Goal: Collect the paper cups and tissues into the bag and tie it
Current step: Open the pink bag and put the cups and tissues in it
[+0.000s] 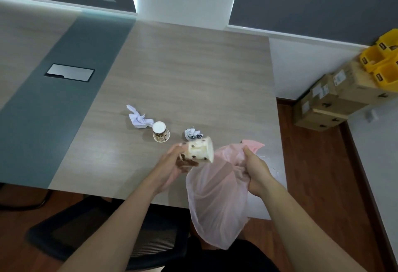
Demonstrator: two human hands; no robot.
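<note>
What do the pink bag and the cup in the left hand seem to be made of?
The pink bag looks like thin, slightly glossy plastic film: it is translucent and hangs in soft wrinkles. The cup in the left hand appears to be matte paper, white with brown printed spots; any inner coating cannot be judged.

A long wood-grain table [193, 73] with a grey-green centre strip carries a flush silver rectangular hatch plate [69, 72]. Beyond its right edge, brown cardboard boxes [331, 103] are stacked on the reddish floor, with yellow plastic bins [381, 63] on top. A black mesh office chair [103, 233], blurred, appears to sit at the near edge.
</note>
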